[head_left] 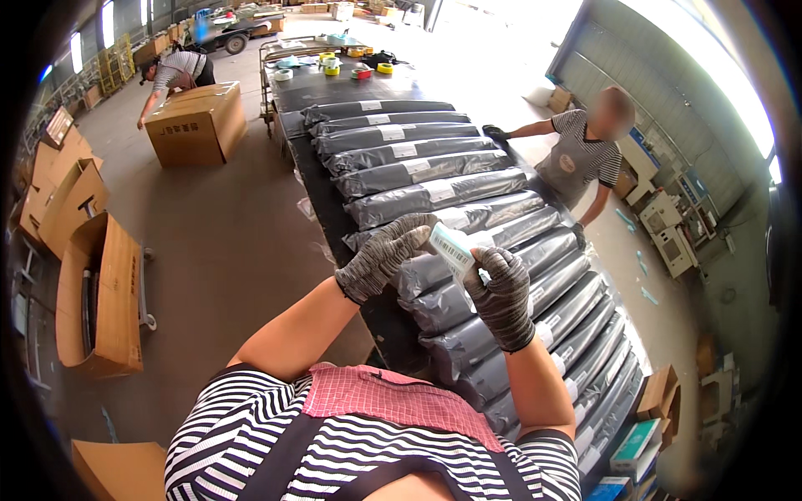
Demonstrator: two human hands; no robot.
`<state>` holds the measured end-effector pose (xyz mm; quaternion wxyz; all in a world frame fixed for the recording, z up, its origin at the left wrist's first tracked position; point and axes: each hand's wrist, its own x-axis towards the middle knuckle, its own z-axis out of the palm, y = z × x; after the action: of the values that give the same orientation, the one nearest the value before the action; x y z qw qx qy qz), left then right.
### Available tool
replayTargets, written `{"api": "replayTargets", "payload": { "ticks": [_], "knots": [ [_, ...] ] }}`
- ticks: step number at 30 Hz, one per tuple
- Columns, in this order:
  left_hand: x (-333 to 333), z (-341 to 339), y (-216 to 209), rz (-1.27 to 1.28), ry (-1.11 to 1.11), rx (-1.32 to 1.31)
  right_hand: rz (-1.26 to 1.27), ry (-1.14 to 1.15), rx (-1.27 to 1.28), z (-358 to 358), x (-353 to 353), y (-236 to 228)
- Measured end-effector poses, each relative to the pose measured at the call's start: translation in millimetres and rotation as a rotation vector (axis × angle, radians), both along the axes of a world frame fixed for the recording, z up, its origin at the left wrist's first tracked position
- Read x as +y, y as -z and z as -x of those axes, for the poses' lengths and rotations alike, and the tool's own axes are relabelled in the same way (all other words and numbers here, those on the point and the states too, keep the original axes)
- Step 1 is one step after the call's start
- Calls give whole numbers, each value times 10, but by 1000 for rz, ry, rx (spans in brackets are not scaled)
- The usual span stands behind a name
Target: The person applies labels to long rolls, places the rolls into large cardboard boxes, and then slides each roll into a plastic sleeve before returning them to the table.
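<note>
Both my hands wear dark grey striped knit gloves and are raised over the table. Between them is a white and pale green barcode label [451,248]. My left hand [384,257] pinches its upper left end, fingers closed. On the other side, my right hand [504,296] grips the lower right end between thumb and fingers. Long packages in grey plastic [434,191] lie side by side beneath and around my hands. Several of them carry a white label near the middle.
The dark table [292,125] runs away from me, with tape rolls [332,68] at its far end. Across it, a co-worker [576,150] touches the packages. Far left, another person bends over a large carton [196,123]. An open carton [117,292] stands at left.
</note>
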<state>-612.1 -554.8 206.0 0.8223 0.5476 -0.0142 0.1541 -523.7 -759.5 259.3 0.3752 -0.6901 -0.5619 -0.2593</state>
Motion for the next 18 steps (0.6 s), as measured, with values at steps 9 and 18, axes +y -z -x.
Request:
{"api": "replayTargets", "payload": {
  "ticks": [9, 18],
  "knots": [
    [669, -86, 37, 248, -92, -33, 142, 62, -173, -306, 884, 103],
    [2755, -140, 341, 161, -131, 86, 342, -154, -172, -370, 2949, 110]
  ]
}}
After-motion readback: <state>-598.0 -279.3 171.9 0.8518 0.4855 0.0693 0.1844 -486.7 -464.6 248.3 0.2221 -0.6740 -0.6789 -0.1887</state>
